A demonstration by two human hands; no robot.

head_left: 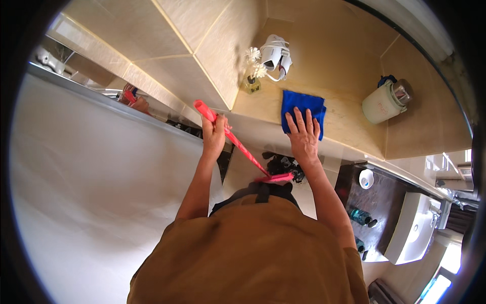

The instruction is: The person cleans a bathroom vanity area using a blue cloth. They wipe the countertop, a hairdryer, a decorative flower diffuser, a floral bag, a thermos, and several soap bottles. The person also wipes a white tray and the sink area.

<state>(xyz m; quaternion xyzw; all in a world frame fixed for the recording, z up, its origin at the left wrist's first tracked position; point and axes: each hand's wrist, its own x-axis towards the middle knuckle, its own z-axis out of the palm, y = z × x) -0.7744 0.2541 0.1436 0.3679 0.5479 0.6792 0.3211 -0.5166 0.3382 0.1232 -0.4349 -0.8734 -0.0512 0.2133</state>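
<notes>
Left hand (214,136) clamps its fingers on a pink handle (244,151); right hand (304,140), fingers apart, touches blue cloth (295,101) by the shelf's (347,124) front edge.

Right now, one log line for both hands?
left hand: gripping pink long-handled tool | right hand: palm-down on blue cloth | ledge: white hair dryer, flower bottle, lidded container

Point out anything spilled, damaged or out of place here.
Only the dark, jumbled patch by the pink broom's head looks odd, its ragged shapes breaking up the pale floor; whether it's litter or pattern, I can't tell. No spill shows.
</notes>
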